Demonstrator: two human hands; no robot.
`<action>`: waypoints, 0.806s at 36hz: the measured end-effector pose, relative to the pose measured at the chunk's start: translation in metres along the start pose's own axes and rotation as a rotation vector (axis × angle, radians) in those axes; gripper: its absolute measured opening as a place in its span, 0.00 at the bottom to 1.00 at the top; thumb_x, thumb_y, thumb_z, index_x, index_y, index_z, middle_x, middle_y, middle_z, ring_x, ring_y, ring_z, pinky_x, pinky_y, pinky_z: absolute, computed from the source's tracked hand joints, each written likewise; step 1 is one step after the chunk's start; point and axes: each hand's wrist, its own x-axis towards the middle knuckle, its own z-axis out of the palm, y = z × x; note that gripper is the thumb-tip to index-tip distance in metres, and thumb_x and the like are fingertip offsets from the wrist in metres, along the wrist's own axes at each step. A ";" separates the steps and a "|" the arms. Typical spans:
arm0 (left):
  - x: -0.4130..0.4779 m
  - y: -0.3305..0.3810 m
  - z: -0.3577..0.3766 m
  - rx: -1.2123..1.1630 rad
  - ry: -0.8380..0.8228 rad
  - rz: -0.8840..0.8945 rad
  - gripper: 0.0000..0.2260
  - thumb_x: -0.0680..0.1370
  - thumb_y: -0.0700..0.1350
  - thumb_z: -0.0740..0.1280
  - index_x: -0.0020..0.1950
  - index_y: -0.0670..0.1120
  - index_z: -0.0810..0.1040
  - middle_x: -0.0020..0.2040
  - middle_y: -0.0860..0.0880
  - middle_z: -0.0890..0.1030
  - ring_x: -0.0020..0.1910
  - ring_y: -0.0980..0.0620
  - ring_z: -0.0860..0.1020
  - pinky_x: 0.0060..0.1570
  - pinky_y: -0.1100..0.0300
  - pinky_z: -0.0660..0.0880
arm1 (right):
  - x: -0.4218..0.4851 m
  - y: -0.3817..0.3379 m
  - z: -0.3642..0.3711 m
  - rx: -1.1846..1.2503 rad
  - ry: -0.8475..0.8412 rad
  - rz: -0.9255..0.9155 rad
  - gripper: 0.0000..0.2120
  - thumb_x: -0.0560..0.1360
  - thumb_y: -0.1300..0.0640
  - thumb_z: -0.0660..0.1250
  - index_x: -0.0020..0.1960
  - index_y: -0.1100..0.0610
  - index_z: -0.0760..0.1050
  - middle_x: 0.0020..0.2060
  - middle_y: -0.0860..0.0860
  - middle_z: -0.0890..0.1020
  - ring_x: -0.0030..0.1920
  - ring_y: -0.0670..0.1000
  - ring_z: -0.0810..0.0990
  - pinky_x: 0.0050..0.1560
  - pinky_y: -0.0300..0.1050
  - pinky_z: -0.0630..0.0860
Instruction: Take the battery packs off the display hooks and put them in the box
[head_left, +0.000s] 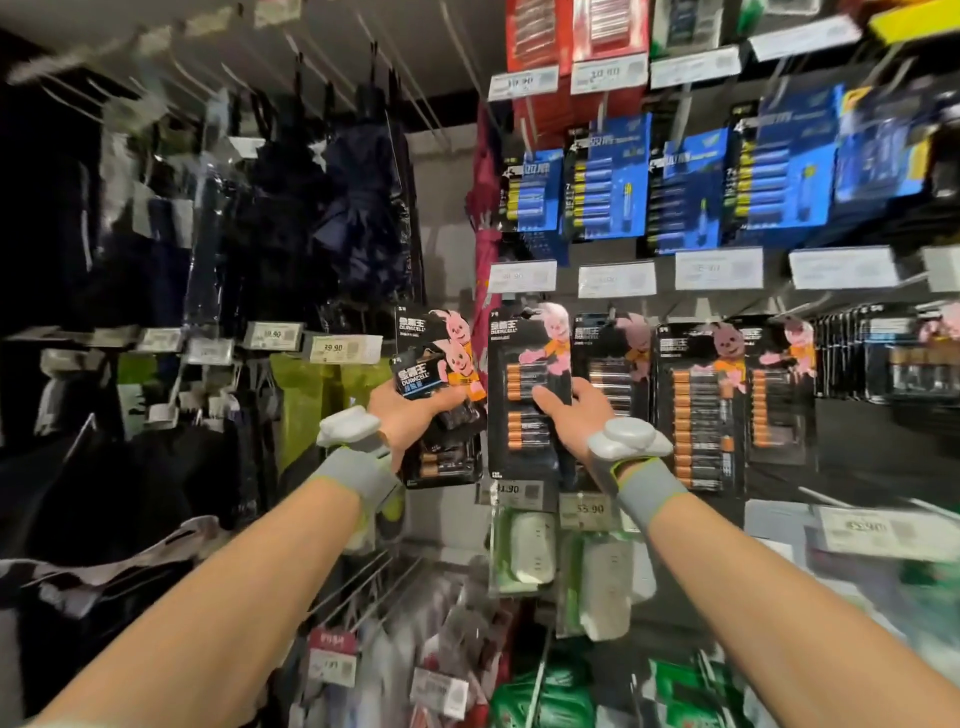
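Battery packs (434, 371) lie gripped in the raised left hand (410, 422), the outstretched right hand (577, 422) clasping a hanging pack (519, 364).

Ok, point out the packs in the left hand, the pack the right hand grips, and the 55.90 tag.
Left-hand packs (413, 328): head view, rear card's logo.
Right-hand pack (519, 379): head view, upper battery row.
55.90 price tag (589, 510): head view, on the digits.

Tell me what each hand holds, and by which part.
Left hand grips a stack of battery packs around its middle, thumb across the front. Right hand pinches a single battery pack at its right edge, mid-height.
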 end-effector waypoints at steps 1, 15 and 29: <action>0.009 -0.002 -0.001 -0.004 -0.006 -0.014 0.21 0.59 0.49 0.84 0.48 0.49 0.83 0.49 0.48 0.85 0.49 0.46 0.84 0.58 0.46 0.78 | 0.005 -0.001 0.004 0.004 0.008 -0.005 0.22 0.78 0.47 0.65 0.66 0.59 0.71 0.61 0.55 0.77 0.61 0.56 0.75 0.60 0.44 0.68; 0.040 -0.005 -0.003 -0.018 -0.084 0.040 0.16 0.64 0.44 0.82 0.48 0.48 0.82 0.48 0.47 0.85 0.47 0.46 0.84 0.56 0.46 0.79 | 0.046 -0.002 0.023 0.026 0.088 0.103 0.21 0.77 0.45 0.65 0.65 0.57 0.74 0.59 0.55 0.79 0.59 0.58 0.76 0.62 0.48 0.70; 0.055 -0.005 0.006 -0.132 -0.199 0.054 0.11 0.68 0.38 0.79 0.47 0.46 0.81 0.40 0.51 0.83 0.31 0.59 0.82 0.26 0.67 0.75 | 0.061 0.007 0.027 -0.127 0.107 0.184 0.22 0.76 0.44 0.66 0.58 0.62 0.74 0.55 0.54 0.78 0.56 0.58 0.76 0.58 0.46 0.69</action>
